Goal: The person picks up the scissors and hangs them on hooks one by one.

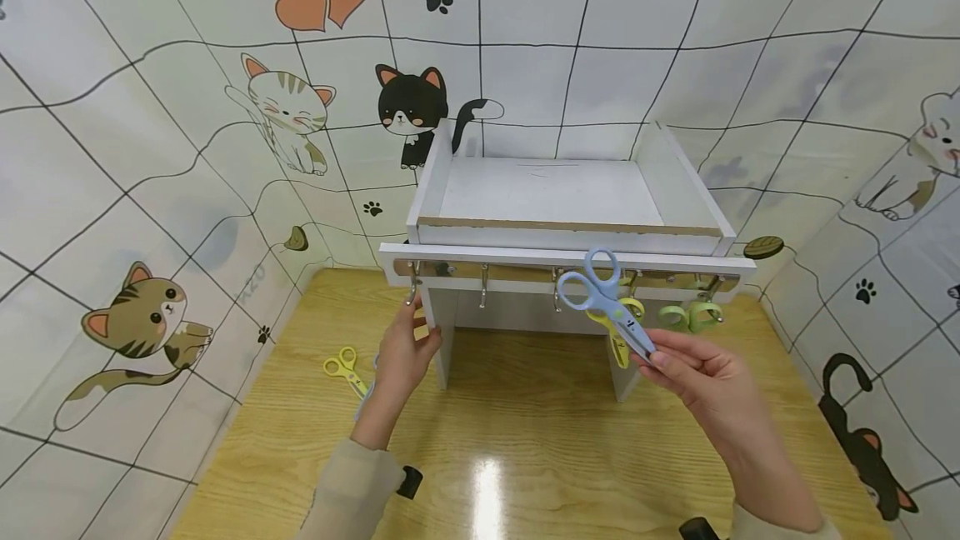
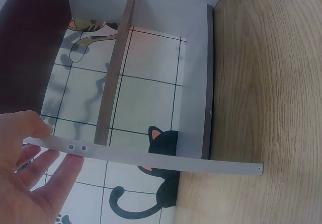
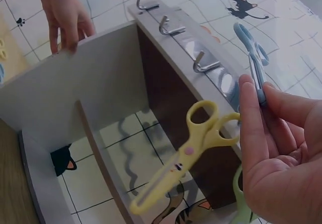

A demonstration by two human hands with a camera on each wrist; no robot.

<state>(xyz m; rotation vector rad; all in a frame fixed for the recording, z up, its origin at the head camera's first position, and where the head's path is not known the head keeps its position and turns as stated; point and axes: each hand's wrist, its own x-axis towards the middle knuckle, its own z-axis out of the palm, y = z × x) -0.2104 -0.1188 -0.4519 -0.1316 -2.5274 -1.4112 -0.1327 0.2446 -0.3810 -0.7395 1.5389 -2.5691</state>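
Blue scissors (image 1: 603, 294) are pinched at the blade end between the thumb and fingers of my right hand (image 1: 708, 390), handle loops up, in front of the hook rail (image 1: 517, 277). In the right wrist view the same blue scissors (image 3: 254, 58) stand upright above the fingertips. Yellow scissors (image 3: 193, 153) hang beside this hand, blades down; green scissors (image 1: 692, 315) hang farther right. My left hand (image 1: 401, 357) grips the edge of the white shelf's side panel (image 1: 442, 332). The left wrist view shows this hand (image 2: 35, 178) with thumb and fingers on opposite sides of the panel edge (image 2: 136, 157).
Another pair of yellow scissors (image 1: 345, 367) lies on the wooden table (image 1: 517, 440) at the left, with blue scissors (image 1: 365, 397) partly hidden by the left arm. Bare metal hooks (image 1: 483, 286) stick out from the rail. The shelf's open top tray (image 1: 547, 190) rises behind it.
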